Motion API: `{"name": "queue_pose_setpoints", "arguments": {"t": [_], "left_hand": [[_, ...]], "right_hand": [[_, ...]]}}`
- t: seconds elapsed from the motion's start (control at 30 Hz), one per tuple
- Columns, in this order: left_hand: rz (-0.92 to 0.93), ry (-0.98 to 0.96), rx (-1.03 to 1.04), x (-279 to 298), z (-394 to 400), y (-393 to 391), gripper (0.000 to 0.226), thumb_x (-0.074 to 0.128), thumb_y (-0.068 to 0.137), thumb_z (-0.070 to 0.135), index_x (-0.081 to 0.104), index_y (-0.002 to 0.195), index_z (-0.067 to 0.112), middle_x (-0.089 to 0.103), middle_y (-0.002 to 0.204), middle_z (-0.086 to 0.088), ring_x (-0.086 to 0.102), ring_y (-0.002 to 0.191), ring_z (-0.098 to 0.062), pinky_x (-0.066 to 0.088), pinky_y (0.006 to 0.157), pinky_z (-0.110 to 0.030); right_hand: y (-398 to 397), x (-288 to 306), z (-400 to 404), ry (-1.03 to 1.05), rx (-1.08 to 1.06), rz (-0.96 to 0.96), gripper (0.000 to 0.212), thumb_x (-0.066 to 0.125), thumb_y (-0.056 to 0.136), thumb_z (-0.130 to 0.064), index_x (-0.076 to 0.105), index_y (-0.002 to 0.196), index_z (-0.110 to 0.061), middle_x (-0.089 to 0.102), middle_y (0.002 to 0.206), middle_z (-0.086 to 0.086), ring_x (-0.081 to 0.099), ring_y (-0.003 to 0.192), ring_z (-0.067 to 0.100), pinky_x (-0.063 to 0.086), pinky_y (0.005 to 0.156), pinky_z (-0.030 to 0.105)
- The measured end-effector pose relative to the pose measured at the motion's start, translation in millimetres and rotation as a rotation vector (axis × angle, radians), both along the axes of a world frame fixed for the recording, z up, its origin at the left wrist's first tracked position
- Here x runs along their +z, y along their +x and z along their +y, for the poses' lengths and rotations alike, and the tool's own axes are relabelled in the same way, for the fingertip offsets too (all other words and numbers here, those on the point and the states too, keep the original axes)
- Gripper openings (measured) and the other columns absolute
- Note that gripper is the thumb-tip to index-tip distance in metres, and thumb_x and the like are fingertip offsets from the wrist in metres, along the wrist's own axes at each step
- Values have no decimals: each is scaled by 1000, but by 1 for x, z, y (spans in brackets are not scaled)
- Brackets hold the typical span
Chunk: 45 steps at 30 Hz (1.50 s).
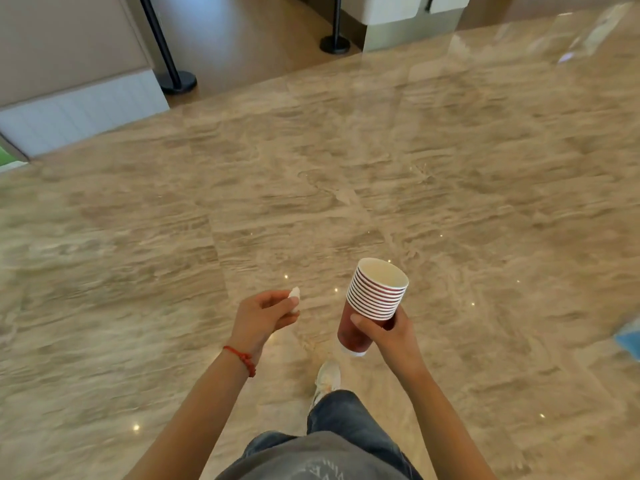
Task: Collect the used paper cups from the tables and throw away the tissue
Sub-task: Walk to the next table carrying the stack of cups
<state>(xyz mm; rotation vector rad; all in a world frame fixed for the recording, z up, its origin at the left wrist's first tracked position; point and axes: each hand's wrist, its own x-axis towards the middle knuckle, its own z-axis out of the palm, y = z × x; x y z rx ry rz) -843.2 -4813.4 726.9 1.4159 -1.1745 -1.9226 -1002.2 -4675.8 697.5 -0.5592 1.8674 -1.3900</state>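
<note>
A stack of several red paper cups [372,299] with white rims is tilted a little to the left, its open mouth up. My right hand [388,332] grips the stack around its lower half. To the left, my left hand [265,315] pinches a small crumpled white tissue [294,296] between its fingertips. Both hands are held out in front of my body, above a polished marble floor [346,185].
Two black barrier posts with round bases [178,81] [334,45] stand at the back on a brown floor. A beige counter wall [69,71] fills the far left. White furniture [408,22] stands at the back right. A blue thing [628,336] shows at the right edge.
</note>
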Motion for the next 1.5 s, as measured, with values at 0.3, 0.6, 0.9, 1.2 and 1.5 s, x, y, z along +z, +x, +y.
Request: {"name": "queue_pose_setpoints", "arguments": {"t": [0.3, 0.6, 0.9, 1.2, 1.5], "left_hand": [[-26, -10, -190, 11, -90, -175, 10, 69, 78, 5, 69, 88, 2, 69, 83, -13, 66, 74, -22, 57, 64, -21], [-8, -21, -524, 0, -156, -355, 7, 71, 76, 3, 72, 82, 7, 71, 66, -2, 67, 63, -9, 55, 58, -19], [25, -18, -811, -6, -219, -545, 7, 70, 77, 3, 72, 82, 6, 70, 66, -2, 66, 64, -9, 55, 59, -19], [3, 31, -961, -26, -222, -701, 5, 69, 77, 2, 70, 80, 5, 68, 76, -10, 67, 67, -14, 56, 60, -20], [23, 8, -976, -31, -206, -924, 4, 72, 75, 8, 73, 79, 9, 71, 73, -5, 68, 69, -12, 55, 60, -20]], "right_hand": [[-149, 11, -67, -41, -169, -30, 39, 80, 70, -19, 60, 103, -26, 70, 94, -11, 65, 86, -3, 50, 64, 10], [-270, -1, -104, -38, -450, 4, 34, 79, 71, -13, 63, 100, -21, 72, 90, -5, 68, 86, 6, 54, 69, 20], [-400, -9, -149, -13, -764, 12, 44, 78, 72, -19, 59, 111, -15, 70, 99, -4, 66, 88, 3, 52, 68, 16], [-519, -22, -147, -4, -945, -33, 34, 79, 71, -17, 62, 100, -24, 71, 90, -7, 67, 83, 1, 51, 63, 12], [-740, -22, -122, -14, -975, 19, 34, 79, 71, -19, 61, 99, -27, 71, 90, -7, 67, 85, 2, 51, 65, 14]]}}
